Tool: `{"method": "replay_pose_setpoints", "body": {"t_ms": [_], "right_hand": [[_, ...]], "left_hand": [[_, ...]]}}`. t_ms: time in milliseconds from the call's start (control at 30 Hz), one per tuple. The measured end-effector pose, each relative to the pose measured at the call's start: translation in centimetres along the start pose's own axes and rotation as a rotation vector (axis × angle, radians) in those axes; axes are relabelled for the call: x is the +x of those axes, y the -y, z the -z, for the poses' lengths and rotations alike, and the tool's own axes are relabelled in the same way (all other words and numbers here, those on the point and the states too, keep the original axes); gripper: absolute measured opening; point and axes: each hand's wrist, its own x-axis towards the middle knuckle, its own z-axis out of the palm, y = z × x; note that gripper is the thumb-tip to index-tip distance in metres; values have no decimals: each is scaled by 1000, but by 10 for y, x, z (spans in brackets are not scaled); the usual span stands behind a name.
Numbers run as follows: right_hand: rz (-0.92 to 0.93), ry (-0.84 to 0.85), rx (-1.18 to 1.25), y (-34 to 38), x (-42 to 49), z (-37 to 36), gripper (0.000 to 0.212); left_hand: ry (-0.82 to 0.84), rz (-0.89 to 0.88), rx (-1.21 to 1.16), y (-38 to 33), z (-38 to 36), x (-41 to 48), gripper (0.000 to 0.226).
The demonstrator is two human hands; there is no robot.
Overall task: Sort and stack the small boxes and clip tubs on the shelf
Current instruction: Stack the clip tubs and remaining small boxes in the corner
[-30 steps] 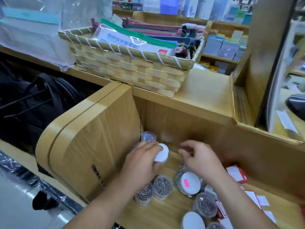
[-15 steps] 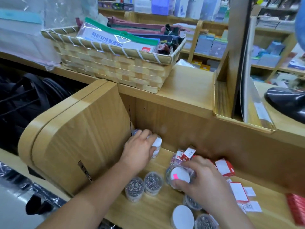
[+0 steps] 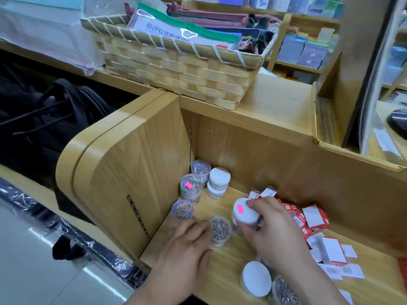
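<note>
While the white-lidded tub point(image 3: 245, 213) is held mid-shelf, the right hand point(image 3: 271, 230) has its grip curled round it. The left hand point(image 3: 187, 247) lies slack-fingered, holding nothing, just beside a silver-clip tub point(image 3: 220, 231). Coloured-clip tubs point(image 3: 191, 187) line the left edge of the shelf point(image 3: 224, 267), and red boxes point(image 3: 312, 216) lie toward the right.

Ahead of me a woven basket point(image 3: 176, 71) stands on the wooden counter top point(image 3: 275, 102). It holds a clear pouch with a green zip strip point(image 3: 182, 34) and dark red and navy fabric cases point(image 3: 220, 18). Crumpled clear plastic sheeting point(image 3: 44, 40) lies left of the basket. Below it are black bags with straps point(image 3: 55, 111). The far shelves point(image 3: 308, 49) carry blue and purple packs. At my right edge is a dark rounded object point(image 3: 398, 122), possibly a mouse.
</note>
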Motion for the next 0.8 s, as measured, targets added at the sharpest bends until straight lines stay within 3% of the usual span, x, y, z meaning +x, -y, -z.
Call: {"method": "replay_pose_setpoints", "body": {"t_ms": [133,367,567,800], "right_hand": [[17,122,121,21,34,-16,42],[-28,291,-32,44,61,-65,45],[-47,289,62,48,56,-69,49],[-89,100,252,8,32,16,20]], "left_hand": [[6,47,-87,-6,1,-7,44],[22,60,-117,-5,7,-22,46],[18,55,-128,0,8,-24,47],[-147,34,-101,-12,28,1,17]]}}
